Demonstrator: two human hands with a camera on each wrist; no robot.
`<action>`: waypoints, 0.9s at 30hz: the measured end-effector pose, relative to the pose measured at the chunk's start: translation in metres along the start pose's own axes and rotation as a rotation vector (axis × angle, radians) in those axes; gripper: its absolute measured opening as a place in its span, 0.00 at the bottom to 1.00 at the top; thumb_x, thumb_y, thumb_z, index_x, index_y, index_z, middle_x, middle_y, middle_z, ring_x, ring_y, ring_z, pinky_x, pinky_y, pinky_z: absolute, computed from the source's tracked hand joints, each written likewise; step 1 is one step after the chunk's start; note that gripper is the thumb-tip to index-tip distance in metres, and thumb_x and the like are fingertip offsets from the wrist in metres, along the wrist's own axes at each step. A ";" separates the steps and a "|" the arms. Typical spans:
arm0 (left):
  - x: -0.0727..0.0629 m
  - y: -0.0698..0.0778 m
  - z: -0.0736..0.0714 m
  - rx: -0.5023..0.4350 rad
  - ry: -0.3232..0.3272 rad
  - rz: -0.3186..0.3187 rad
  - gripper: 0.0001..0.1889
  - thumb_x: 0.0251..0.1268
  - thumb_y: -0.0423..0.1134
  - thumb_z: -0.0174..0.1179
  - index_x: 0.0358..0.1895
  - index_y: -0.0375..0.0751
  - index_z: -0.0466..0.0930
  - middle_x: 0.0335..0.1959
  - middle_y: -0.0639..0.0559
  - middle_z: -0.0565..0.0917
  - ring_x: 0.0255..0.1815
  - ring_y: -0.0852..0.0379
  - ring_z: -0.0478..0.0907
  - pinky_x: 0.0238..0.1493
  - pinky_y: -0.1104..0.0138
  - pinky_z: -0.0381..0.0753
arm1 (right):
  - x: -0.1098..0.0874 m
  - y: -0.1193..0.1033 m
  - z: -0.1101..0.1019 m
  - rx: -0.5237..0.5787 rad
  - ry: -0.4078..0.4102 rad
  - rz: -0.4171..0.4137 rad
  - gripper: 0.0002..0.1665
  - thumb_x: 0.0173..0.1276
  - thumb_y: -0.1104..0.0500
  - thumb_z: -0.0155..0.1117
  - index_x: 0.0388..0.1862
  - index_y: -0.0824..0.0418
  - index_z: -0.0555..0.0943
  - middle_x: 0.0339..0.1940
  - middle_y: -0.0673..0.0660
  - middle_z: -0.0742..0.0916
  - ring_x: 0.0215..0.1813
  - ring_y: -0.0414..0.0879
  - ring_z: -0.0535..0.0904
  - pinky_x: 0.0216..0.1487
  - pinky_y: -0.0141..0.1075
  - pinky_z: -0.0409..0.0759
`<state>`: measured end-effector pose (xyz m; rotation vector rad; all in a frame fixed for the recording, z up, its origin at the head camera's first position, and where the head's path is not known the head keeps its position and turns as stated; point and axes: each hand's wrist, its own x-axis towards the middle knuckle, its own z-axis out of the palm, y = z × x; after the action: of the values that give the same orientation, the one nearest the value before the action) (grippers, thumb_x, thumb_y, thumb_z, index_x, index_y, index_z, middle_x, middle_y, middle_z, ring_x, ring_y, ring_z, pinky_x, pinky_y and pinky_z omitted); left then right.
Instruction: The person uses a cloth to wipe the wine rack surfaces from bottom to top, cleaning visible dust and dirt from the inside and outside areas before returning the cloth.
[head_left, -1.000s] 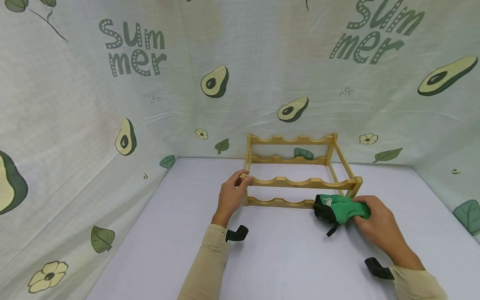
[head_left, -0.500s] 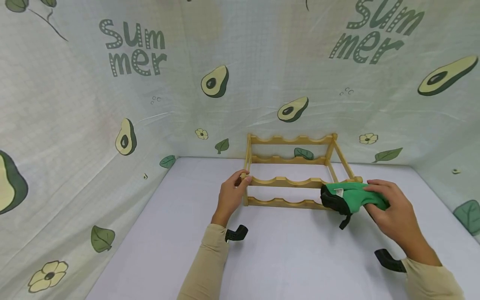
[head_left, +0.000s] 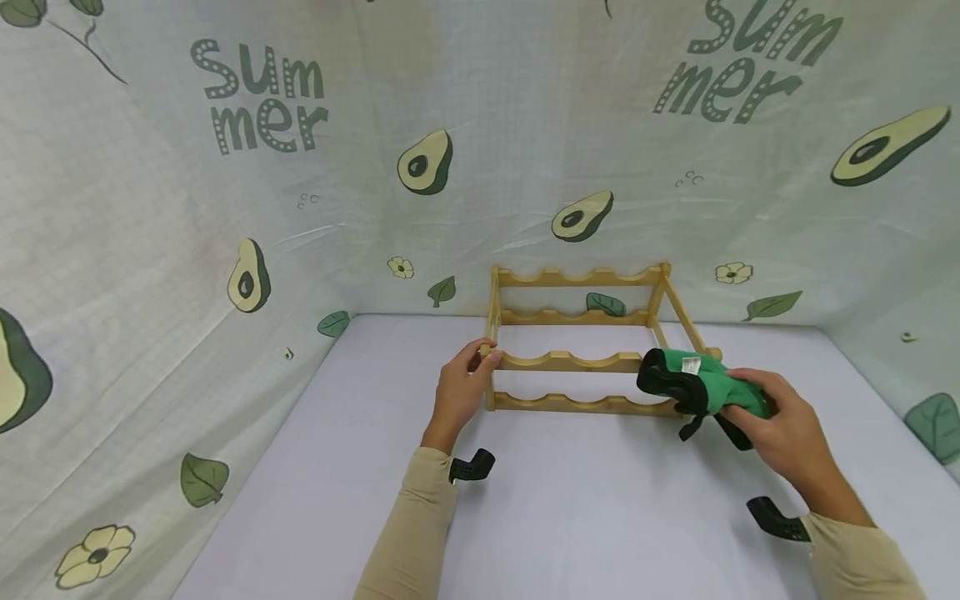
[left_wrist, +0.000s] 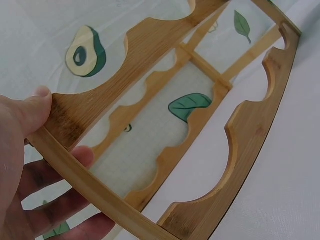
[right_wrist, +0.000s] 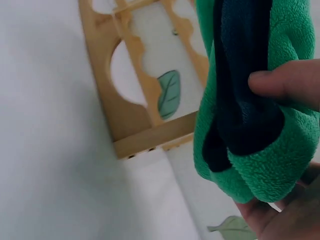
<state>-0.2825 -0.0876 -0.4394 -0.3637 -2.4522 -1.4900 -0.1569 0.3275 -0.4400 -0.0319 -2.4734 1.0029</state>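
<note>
A wooden rack (head_left: 558, 362) with scalloped rails stands at the back of the white table. My left hand (head_left: 459, 396) grips its front left corner; in the left wrist view the thumb presses the upper rail's end, with fingers behind the side post. My right hand (head_left: 783, 429) holds a bunched green fleece cloth (head_left: 723, 388) with black trim, a white tag and a dangling black strap. That cloth is in front of the rack's front right corner and hides part of it. In the right wrist view the thumb presses the dark band of the fleece (right_wrist: 260, 175).
White table surface (head_left: 570, 508) extends in front of the rack. Behind and beside it hangs a pale curtain (head_left: 510, 125) printed with avocados, leaves and lettering. A black wrist mount (head_left: 776, 518) juts from the right sleeve, another black mount (head_left: 472, 465) from the left.
My right hand has raised the green fleece cloth and carried it rightward, then turned it slightly, showing more black trim. My left hand keeps its grip on the rack, which stays in place.
</note>
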 end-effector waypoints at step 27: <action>-0.003 0.000 -0.001 0.003 0.008 -0.005 0.19 0.71 0.63 0.56 0.58 0.63 0.81 0.41 0.60 0.87 0.46 0.59 0.81 0.43 0.55 0.78 | 0.000 0.020 0.024 -0.227 -0.406 -0.034 0.27 0.66 0.51 0.70 0.59 0.63 0.80 0.57 0.72 0.82 0.50 0.61 0.78 0.46 0.56 0.75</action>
<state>-0.2799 -0.0887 -0.4396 -0.3503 -2.4511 -1.4871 -0.1703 0.3260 -0.4683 0.1554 -2.9360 0.7680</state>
